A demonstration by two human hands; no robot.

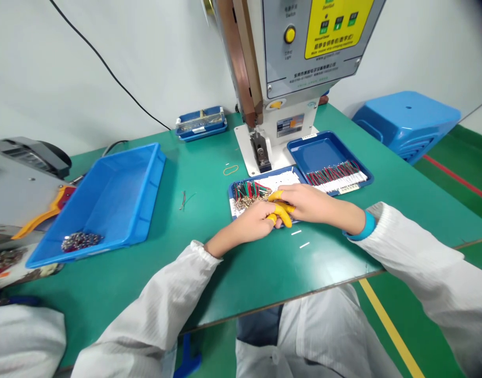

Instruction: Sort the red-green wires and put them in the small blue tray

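Note:
My left hand [257, 219] and my right hand [308, 203] meet over the front of a small blue tray [232, 209]. Yellow finger cots cover several fingertips, and both hands are closed in a pinch. Whatever sits between the fingers is too small or hidden. In that tray lie short wires with metal ends [250, 195], coloured red, green and black, beside a heap of white tube pieces [282, 180]. Just behind my right hand, a second blue tray [317, 148] holds a row of wires with white sleeves [335, 176].
A crimping machine [299, 68] stands behind the trays. At the left are a large blue bin [115, 194] with metal parts and another person's sleeve [26, 338]. Loose wires [183, 200], a rubber band [230, 170] and white tubes [304, 245] lie on the green table. A blue stool [408, 118] is at right.

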